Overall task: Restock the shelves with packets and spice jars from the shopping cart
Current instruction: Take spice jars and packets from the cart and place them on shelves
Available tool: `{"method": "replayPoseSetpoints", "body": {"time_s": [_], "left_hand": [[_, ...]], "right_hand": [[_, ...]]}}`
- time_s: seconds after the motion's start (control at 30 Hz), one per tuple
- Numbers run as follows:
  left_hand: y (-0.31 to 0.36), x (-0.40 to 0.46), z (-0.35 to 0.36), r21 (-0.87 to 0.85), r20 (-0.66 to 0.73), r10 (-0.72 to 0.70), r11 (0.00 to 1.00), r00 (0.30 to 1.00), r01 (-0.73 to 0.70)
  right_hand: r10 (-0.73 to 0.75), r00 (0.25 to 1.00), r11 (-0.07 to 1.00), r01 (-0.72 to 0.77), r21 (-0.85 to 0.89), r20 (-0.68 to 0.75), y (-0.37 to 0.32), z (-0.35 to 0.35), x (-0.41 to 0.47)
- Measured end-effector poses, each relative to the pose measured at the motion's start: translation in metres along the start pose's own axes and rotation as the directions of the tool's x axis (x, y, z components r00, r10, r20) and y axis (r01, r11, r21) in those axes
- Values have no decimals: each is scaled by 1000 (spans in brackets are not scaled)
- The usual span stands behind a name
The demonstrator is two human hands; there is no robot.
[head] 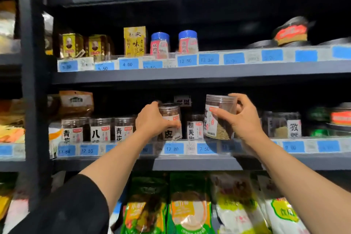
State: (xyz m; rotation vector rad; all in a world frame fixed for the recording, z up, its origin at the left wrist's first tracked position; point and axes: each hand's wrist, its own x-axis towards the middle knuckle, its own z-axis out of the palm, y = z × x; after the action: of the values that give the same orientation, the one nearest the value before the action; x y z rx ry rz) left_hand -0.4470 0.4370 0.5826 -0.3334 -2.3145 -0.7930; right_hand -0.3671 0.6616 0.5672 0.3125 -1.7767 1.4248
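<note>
My left hand [152, 119] grips a clear spice jar [171, 119] with brown contents and a white label, set at the front of the middle shelf [199, 163]. My right hand [245, 118] holds a second clear jar [218, 118] of greenish-brown seeds, tilted and lifted slightly above the shelf edge, just right of the first jar. A row of similar labelled jars [100, 129] stands to the left on the same shelf. The shopping cart is out of view.
More clear jars [284, 124] stand right of my right hand. The upper shelf [190, 72] carries blue-capped bottles [188, 42], a yellow box [135, 41] and tins. Packets [190, 205] fill the shelf below. A dark upright post [32, 81] stands at the left.
</note>
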Motion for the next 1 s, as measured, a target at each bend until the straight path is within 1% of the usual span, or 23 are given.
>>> {"method": "replayPoseSetpoints", "body": {"time_s": [0.1, 0.17, 0.33, 0.47, 0.53, 0.57, 0.6, 0.63, 0.67, 0.7, 0.73, 0.77, 0.8, 0.83, 0.87, 0.9, 0.93, 0.97, 1.0], "left_hand": [[-2, -1, 12, 120, 59, 18, 992, 998, -25], [-4, -2, 16, 163, 78, 27, 986, 997, -39], [-7, -1, 19, 197, 100, 35, 979, 994, -54], [-6, -2, 17, 152, 123, 61, 985, 991, -79], [-6, -6, 17, 191, 110, 49, 979, 993, -70], [-7, -10, 20, 234, 60, 51, 970, 997, -64], [-8, -16, 22, 249, -39, 68, 967, 997, -56], [-10, -22, 26, 214, -187, 110, 974, 976, -69], [-11, -30, 28, 141, -349, 171, 982, 921, -128], [-9, -37, 30, 67, -493, 238, 969, 837, -236], [-4, -44, 31, 7, -573, 289, 938, 767, -348], [1, -48, 35, -60, -574, 329, 897, 750, -439], [11, -51, 40, -167, -495, 364, 851, 789, -498], [22, -55, 43, -306, -351, 387, 813, 853, -495], [34, -58, 46, -453, -180, 403, 776, 897, -439], [46, -61, 48, -572, -16, 421, 740, 907, -354], [56, -61, 50, -640, 101, 440, 715, 892, -281], [64, -61, 53, -678, 153, 455, 694, 877, -242], [71, -60, 56, -705, 169, 456, 675, 873, -216]], "right_hand": [[9, 1000, 1000, -9, -14, 16, 8, 2, 3], [20, 999, 1000, -21, 12, 27, 12, 3, 5], [73, 995, 996, -76, 50, 65, 17, 3, 8], [91, 987, 987, -107, 124, 132, 16, -1, 8], [94, 984, 982, -116, 146, 152, 17, -3, 9], [101, 982, 979, -127, 162, 161, 17, -3, 8], [110, 980, 974, -140, 179, 168, 17, -5, 7], [120, 977, 969, -154, 195, 178, 16, -6, 6], [126, 974, 964, -165, 208, 190, 15, -7, 5], [125, 972, 960, -169, 221, 198, 14, -8, 4], [121, 972, 957, -168, 235, 200, 14, -9, 4], [116, 973, 955, -164, 246, 197, 14, -10, 3], [110, 975, 953, -158, 257, 194, 13, -11, 3], [98, 977, 952, -148, 269, 190, 12, -11, 1], [84, 979, 950, -136, 282, 188, 11, -13, 0], [71, 979, 948, -125, 292, 189, 10, -15, -2], [63, 980, 946, -120, 301, 191, 9, -17, -4], [60, 979, 944, -118, 307, 192, 7, -21, -6], [61, 980, 944, -118, 308, 189, 6, -25, -7]]}}
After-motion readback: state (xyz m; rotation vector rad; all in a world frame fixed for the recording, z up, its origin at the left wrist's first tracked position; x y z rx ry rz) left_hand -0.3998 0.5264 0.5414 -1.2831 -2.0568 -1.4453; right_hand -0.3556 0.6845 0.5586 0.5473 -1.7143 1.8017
